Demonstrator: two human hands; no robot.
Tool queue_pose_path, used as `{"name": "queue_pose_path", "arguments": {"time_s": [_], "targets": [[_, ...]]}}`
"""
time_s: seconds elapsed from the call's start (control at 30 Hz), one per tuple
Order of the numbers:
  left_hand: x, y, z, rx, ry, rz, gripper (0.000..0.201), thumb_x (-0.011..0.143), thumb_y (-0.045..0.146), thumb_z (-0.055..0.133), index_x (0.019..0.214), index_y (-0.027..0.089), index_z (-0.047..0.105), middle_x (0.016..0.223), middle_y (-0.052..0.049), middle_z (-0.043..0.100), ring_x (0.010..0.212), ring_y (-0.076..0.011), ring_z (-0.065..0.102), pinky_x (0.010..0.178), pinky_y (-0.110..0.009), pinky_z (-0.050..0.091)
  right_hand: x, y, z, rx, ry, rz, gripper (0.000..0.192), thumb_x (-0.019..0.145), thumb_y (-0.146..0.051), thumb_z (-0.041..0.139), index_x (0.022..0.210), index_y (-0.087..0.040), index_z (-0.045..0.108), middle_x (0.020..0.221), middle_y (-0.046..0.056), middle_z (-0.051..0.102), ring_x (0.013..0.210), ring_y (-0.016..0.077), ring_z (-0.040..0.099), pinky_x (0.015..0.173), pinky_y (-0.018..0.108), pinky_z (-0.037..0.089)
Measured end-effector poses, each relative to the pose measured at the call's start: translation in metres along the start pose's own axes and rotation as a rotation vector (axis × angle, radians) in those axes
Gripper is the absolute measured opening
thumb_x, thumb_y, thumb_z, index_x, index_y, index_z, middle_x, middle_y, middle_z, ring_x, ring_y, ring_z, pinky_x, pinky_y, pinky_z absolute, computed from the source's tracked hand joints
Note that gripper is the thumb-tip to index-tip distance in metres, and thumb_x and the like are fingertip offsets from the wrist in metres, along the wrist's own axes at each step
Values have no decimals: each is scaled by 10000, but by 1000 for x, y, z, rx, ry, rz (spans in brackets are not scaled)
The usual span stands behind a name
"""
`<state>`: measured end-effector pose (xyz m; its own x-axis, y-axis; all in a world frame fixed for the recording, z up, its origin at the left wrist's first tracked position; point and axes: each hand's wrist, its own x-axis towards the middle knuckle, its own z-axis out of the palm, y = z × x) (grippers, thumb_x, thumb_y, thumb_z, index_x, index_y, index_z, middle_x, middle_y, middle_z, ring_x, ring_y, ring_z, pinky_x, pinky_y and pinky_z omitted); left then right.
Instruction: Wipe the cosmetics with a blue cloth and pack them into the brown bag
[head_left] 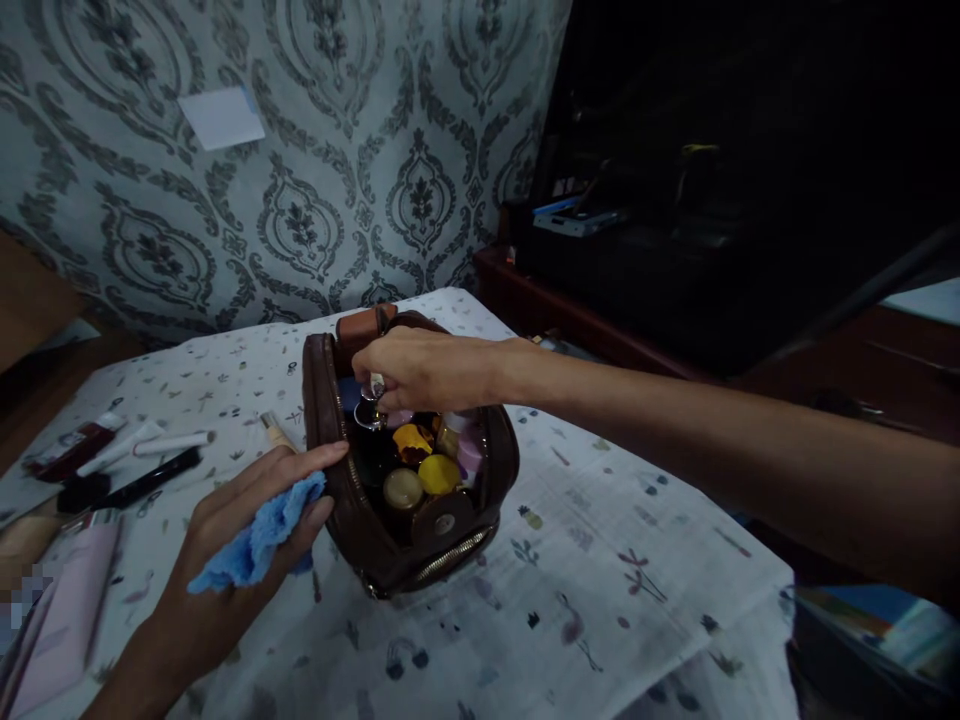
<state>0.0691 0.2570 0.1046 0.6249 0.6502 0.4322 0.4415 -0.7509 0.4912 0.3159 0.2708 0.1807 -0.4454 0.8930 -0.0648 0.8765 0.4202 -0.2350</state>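
A brown toiletry bag stands unzipped on the patterned cloth. Inside it are several containers, among them a yellow lid, a gold round lid and a purple bottle. My right hand reaches into the bag's left side, its fingers closed on a small dark round-topped container with a silver rim; its lower part is hidden. Between the thumb and fingers of my left hand is a crumpled blue cloth. The left forefinger rests against the bag's left edge.
At the left lie a pink tube, a black slim stick, a white pen-like tube and a dark red bottle. A small beige tube lies beside the bag. A patterned wall and a dark shelf stand behind.
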Motion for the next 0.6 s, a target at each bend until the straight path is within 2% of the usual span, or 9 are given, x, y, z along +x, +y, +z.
{"name": "queue_pose_path", "arguments": {"time_s": [0.17,0.3,0.5,0.6], "targets": [[3,4,-3,3,-9,-25,326,933,423,565,1205,292,687,1169,-38,741,1071,-239,692,1032,-398,526,6,4,10,21,85,-24,125,817,-93,630,933,-135,654,783,23,647,697,136,546,613,249,321],[2,3,-2,-10,-31,-49,361,942,436,548,1252,300,672,1166,-40,739,1071,-243,691,1048,-417,506,8,4,15,8,105,-24,108,824,-123,650,931,-129,663,770,23,641,679,129,532,612,245,313],[2,9,-1,-36,-31,-67,381,944,453,548,1269,290,660,1210,-46,717,1149,-242,658,1085,-396,464,-1,-1,10,24,81,13,207,796,-122,656,1002,-110,655,823,39,668,695,135,559,607,239,328],[-1,11,-1,-39,-16,-87,448,931,456,562,1333,263,607,1195,-73,709,1095,-248,670,938,-346,541,-7,-4,8,7,102,63,230,788,-110,637,1017,-117,652,867,58,685,750,154,599,610,240,335]]}}
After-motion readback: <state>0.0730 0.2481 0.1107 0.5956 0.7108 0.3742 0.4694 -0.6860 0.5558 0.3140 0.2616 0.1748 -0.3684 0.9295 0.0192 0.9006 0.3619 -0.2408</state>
